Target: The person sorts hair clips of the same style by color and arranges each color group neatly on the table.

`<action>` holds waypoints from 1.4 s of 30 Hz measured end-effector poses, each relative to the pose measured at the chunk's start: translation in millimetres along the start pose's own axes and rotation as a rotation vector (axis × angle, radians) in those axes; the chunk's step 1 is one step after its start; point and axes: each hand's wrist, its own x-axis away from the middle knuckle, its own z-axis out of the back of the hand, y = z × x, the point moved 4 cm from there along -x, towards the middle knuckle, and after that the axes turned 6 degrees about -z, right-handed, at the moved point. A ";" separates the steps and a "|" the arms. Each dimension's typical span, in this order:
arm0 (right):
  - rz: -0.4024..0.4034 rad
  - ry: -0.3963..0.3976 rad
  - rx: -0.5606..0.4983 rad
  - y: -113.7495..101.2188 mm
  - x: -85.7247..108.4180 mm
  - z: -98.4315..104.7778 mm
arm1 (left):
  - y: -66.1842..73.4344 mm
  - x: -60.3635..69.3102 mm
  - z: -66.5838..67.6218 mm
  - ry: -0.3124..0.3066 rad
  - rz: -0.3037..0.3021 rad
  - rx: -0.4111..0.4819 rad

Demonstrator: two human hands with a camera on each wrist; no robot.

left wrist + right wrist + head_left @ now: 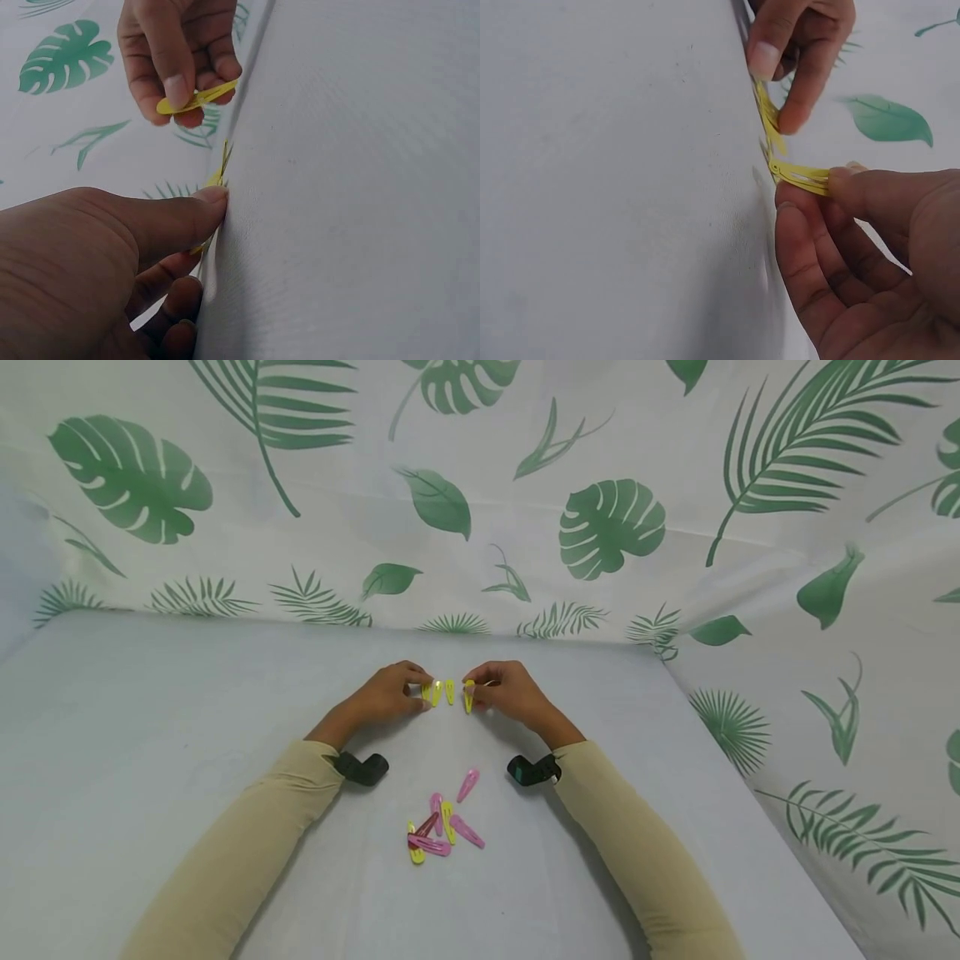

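Observation:
Yellow hair clips stand in a short row near the table's far side, one of them [450, 692] between the two hands. My left hand [390, 695] has thumb and finger at the two ends of the leftmost yellow clip [425, 692], with another [437, 693] close beside it. Just right of the row, my right hand [513, 695] pinches a yellow clip [468, 696] between thumb and fingers. The right wrist view shows this clip [802, 178] held lengthwise, its far end near the row. Part of the leftmost clip is hidden by left fingers.
Nearer the front lies a loose pile of pink, yellow and dark red clips, among them a pink clip [429, 845] and a dark red clip [424, 828]. One pink clip [468, 785] lies apart behind them. A leaf-patterned cloth [510, 510] rises behind the white table surface [187, 718].

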 end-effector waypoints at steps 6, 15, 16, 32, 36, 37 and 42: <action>-0.016 0.008 -0.013 -0.5 -9.4 -3.5 | -2.5 -1.2 0.0 -0.011 0.013 0.015; -0.022 0.021 0.040 -2.0 -16.7 -6.9 | -5.4 -1.9 -0.2 -0.012 0.009 0.016; -0.033 0.027 0.056 -1.7 -17.7 -6.9 | -5.5 -1.9 -0.2 -0.010 0.008 0.017; -0.088 0.090 0.260 -1.3 -25.4 -11.7 | -2.8 -0.9 1.1 -0.007 -0.010 0.017; -0.084 0.103 0.303 -3.5 -25.1 -12.4 | -1.5 -0.8 0.9 -0.004 -0.019 0.014; -0.084 0.104 0.308 -3.7 -25.3 -12.4 | -1.4 -0.8 0.7 -0.003 -0.020 0.016; -0.093 0.098 0.329 -4.6 -26.2 -12.3 | -2.6 -0.7 0.3 0.003 -0.002 0.032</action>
